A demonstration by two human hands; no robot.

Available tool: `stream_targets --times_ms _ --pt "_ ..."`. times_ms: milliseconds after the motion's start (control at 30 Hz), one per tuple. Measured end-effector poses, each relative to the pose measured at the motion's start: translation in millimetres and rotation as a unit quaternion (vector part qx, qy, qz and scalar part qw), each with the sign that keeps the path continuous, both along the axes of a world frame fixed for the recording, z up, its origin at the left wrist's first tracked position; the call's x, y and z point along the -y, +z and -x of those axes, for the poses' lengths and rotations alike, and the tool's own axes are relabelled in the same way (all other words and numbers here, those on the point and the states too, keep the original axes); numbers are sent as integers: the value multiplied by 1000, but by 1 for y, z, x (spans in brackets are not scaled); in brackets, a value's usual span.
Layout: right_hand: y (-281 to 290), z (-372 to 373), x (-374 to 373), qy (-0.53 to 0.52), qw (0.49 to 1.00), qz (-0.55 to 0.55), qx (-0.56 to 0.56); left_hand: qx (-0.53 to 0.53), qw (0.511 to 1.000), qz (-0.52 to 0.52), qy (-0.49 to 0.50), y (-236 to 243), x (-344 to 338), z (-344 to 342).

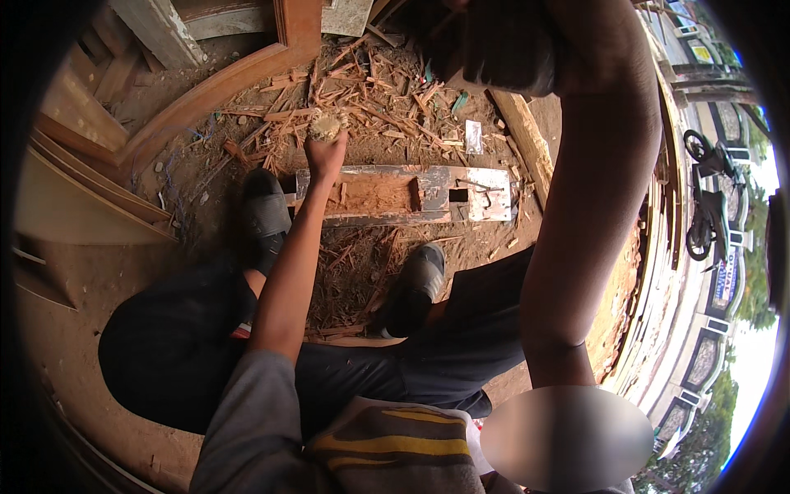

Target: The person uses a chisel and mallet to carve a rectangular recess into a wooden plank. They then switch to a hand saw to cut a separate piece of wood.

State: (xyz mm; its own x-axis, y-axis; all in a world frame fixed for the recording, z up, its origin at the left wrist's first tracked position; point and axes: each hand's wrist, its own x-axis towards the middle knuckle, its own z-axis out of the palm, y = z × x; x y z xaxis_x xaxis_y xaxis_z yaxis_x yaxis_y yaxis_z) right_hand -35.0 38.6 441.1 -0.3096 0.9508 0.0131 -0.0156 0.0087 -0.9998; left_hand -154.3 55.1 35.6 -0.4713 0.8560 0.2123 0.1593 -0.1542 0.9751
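My left hand [327, 152] is closed around a wooden tool handle [326, 126] with a round, pale, frayed top; the tool's lower part is hidden. It is just above a worn wooden beam [354, 221] lying across the ground between my feet. A long shallow recess [378, 195] is cut in the beam, with a small dark slot [458, 195] to its right. My right arm is raised close to the camera. Its hand [518, 49] is curled into a fist in deep shadow at the top edge, and I cannot make out what is in it.
Reddish wood chips [370, 90] litter the dirt around the beam. My shoes [267, 210] stand at its near side. A brown wooden frame [206, 103] leans at the left. A pale board [527, 144] lies to the right, beside stacked planks [658, 239]. A motorcycle [709, 198] stands farther off.
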Motion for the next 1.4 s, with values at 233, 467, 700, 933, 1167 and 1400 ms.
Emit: stream_targets --times_ms 233,467,700,933,1167,1400 --pt "-113 19 -22 -113 983 -131 62 -20 1000 1 7 -5 -2 5" --pt "-183 -16 19 32 939 331 84 55 997 29 -42 -47 6 4" --pt "-66 -24 -14 -48 987 -133 80 16 994 102 -35 -13 1 10" --pt "-116 32 -27 -166 969 -183 20 -9 1000 6 -6 -15 -4 5" --pt "-205 -37 37 116 925 249 263 -10 990 131 -48 -24 -3 11" --pt "-256 -99 103 -94 921 341 161 38 999 -12 -18 8 12 8"
